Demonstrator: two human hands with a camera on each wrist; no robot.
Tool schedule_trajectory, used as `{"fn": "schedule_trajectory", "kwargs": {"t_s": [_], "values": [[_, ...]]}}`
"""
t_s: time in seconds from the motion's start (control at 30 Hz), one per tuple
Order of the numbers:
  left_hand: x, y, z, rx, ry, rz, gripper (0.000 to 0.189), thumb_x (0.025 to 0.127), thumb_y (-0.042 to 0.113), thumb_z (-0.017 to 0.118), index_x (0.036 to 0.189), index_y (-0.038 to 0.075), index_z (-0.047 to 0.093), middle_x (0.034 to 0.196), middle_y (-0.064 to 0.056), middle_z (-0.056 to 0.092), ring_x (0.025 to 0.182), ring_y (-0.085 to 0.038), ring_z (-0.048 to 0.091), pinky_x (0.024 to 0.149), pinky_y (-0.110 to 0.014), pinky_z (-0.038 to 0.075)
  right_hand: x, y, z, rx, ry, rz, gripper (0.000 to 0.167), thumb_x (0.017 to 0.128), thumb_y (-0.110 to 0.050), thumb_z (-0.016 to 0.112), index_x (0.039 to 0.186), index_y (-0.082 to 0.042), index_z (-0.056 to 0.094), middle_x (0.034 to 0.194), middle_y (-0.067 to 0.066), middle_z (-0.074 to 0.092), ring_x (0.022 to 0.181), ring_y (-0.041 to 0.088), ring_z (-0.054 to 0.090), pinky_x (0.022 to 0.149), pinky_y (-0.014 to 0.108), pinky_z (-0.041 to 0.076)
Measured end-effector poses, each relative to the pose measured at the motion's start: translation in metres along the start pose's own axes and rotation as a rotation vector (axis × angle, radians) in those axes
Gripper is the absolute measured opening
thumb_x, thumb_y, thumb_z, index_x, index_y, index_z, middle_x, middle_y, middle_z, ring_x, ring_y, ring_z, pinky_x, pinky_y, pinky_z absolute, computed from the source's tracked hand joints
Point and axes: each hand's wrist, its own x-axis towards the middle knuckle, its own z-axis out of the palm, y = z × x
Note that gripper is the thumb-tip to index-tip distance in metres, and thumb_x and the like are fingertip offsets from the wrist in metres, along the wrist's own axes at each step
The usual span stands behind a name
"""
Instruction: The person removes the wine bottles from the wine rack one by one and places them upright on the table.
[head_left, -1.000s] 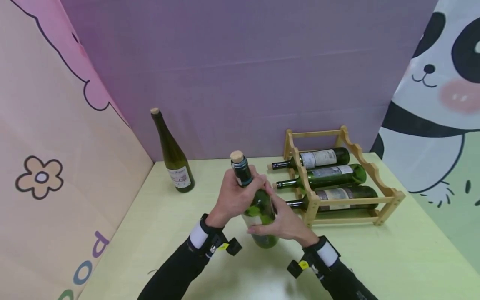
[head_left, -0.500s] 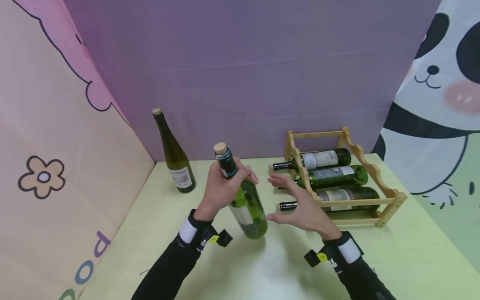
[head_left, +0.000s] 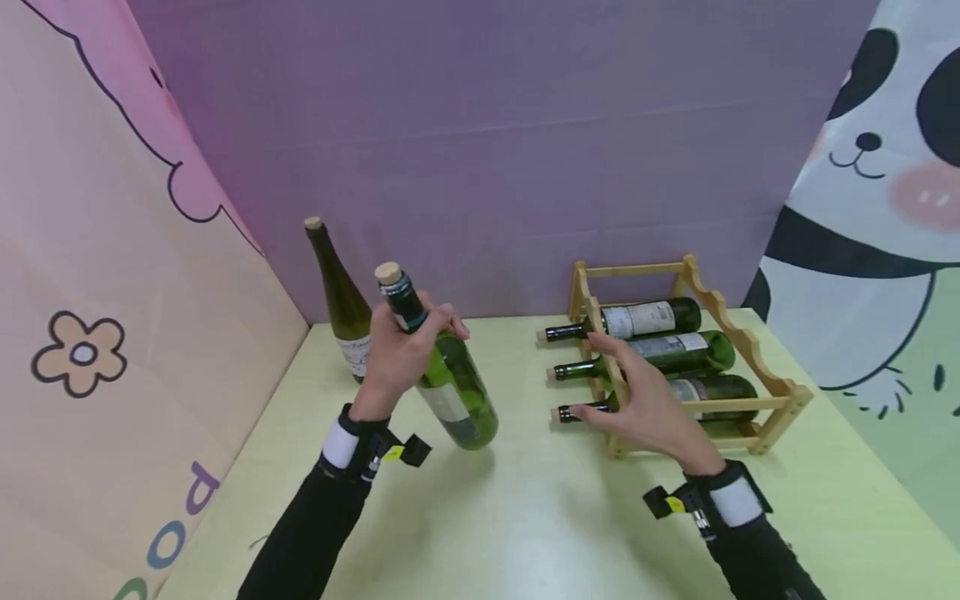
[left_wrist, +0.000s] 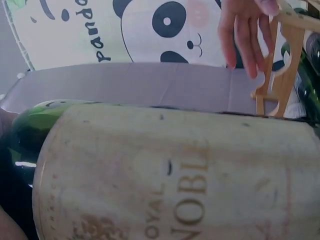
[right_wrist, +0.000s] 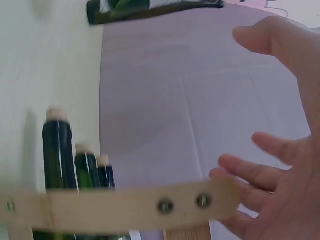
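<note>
My left hand [head_left: 405,346] grips a green wine bottle [head_left: 459,392] around its shoulder, just below the corked neck. The bottle leans, cork toward the upper left, base above the table. Its pale label [left_wrist: 165,170] fills much of the left wrist view. My right hand [head_left: 652,408] holds nothing; thumb and fingers are spread over the front left of the wooden wine rack [head_left: 780,404], overlapping bottle necks there. In the right wrist view the hand's spread fingers [right_wrist: 255,175] appear beside a wooden rail of the rack [right_wrist: 115,207].
Three corked bottles lie in the rack, among them a green one [head_left: 701,350] in the middle, necks pointing left. A tall dark green bottle [head_left: 337,292] stands at the back left, partly behind my left hand. A purple backdrop [head_left: 480,167] rises behind the table [head_left: 525,517].
My right hand has let go of the bottle and moved right to the rack. The left hand has carried the bottle left, and its base has swung to lean further right.
</note>
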Motion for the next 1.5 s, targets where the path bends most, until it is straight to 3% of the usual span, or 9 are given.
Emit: {"fn": "schedule_trajectory", "kwargs": {"t_s": [0.13,0.3,0.5,0.7,0.9,1.0,1.1,1.23,1.5], "values": [[0.005,-0.002,-0.017,0.066,0.032,-0.012,0.024,0.097,0.003,0.062,0.074,-0.002,0.058,0.072,-0.012,0.072,0.068,-0.02,0.073,0.079,-0.04,0.059,-0.004,0.006,-0.004,-0.124,-0.019,0.052,0.103,0.083,-0.047,0.083,0.162,-0.013,0.026,0.164,0.02,0.035,0.146,0.045,0.038,0.109,0.07,0.038],[0.01,-0.004,-0.037,0.131,0.064,-0.055,0.024,0.098,0.01,0.063,0.077,-0.002,0.06,0.074,-0.005,0.074,0.071,-0.02,0.074,0.077,-0.037,0.06,-0.008,0.01,-0.009,-0.265,-0.034,0.103,0.106,0.082,-0.061,0.078,0.162,-0.014,0.027,0.16,0.024,0.038,0.139,0.048,0.044,0.101,0.071,0.044],[0.018,-0.002,-0.058,0.171,0.103,-0.057,0.025,0.099,0.012,0.063,0.08,-0.005,0.061,0.073,-0.003,0.074,0.07,-0.02,0.075,0.074,-0.034,0.061,-0.011,0.014,-0.012,-0.345,-0.073,0.158,0.112,0.079,-0.069,0.075,0.159,-0.004,0.03,0.15,0.033,0.046,0.131,0.054,0.049,0.094,0.073,0.047],[0.025,0.0,-0.076,0.221,0.155,-0.084,0.025,0.098,0.012,0.063,0.079,-0.006,0.061,0.07,0.003,0.073,0.068,-0.017,0.074,0.074,-0.031,0.06,-0.011,0.023,-0.011,-0.383,-0.108,0.181,0.102,0.08,-0.072,0.073,0.149,-0.001,0.047,0.135,0.027,0.062,0.114,0.043,0.063,0.088,0.062,0.053],[0.03,-0.004,-0.102,0.305,0.233,-0.14,0.025,0.098,0.018,0.064,0.083,-0.002,0.063,0.07,0.008,0.073,0.072,-0.013,0.074,0.08,-0.03,0.058,-0.011,0.028,-0.011,-0.461,-0.106,0.2,0.098,0.079,-0.078,0.067,0.141,-0.003,0.057,0.109,0.017,0.072,0.087,0.027,0.066,0.07,0.045,0.055],[0.031,-0.007,-0.115,0.324,0.26,-0.202,0.027,0.1,0.023,0.063,0.087,-0.001,0.065,0.072,0.01,0.074,0.076,-0.012,0.075,0.085,-0.031,0.056,-0.012,0.031,-0.011,-0.485,-0.083,0.191,0.091,0.08,-0.079,0.066,0.13,-0.002,0.064,0.092,0.009,0.071,0.073,0.017,0.062,0.061,0.037,0.051],[0.034,-0.012,-0.127,0.339,0.286,-0.265,0.028,0.1,0.025,0.061,0.09,0.0,0.066,0.072,0.012,0.074,0.078,-0.011,0.075,0.088,-0.032,0.054,-0.013,0.036,-0.008,-0.525,-0.057,0.148,0.071,0.082,-0.076,0.067,0.1,-0.008,0.071,0.071,0.0,0.061,0.06,0.013,0.053,0.054,0.031,0.043],[0.037,-0.022,-0.143,0.381,0.317,-0.337,0.027,0.1,0.026,0.06,0.091,0.001,0.066,0.072,0.016,0.073,0.079,-0.008,0.073,0.088,-0.03,0.054,-0.014,0.046,-0.001,-0.59,-0.016,0.087,0.057,0.084,-0.071,0.069,0.067,-0.02,0.051,0.055,-0.006,0.039,0.048,0.011,0.038,0.047,0.026,0.028],[0.04,-0.045,-0.167,0.379,0.39,-0.414,0.025,0.097,0.025,0.063,0.089,0.001,0.067,0.068,0.016,0.072,0.067,-0.005,0.072,0.072,-0.02,0.057,-0.013,0.053,0.006,-0.67,0.057,0.033,0.062,0.088,-0.061,0.068,0.055,-0.022,0.034,0.048,-0.01,0.028,0.041,0.009,0.03,0.042,0.025,0.02]]}}
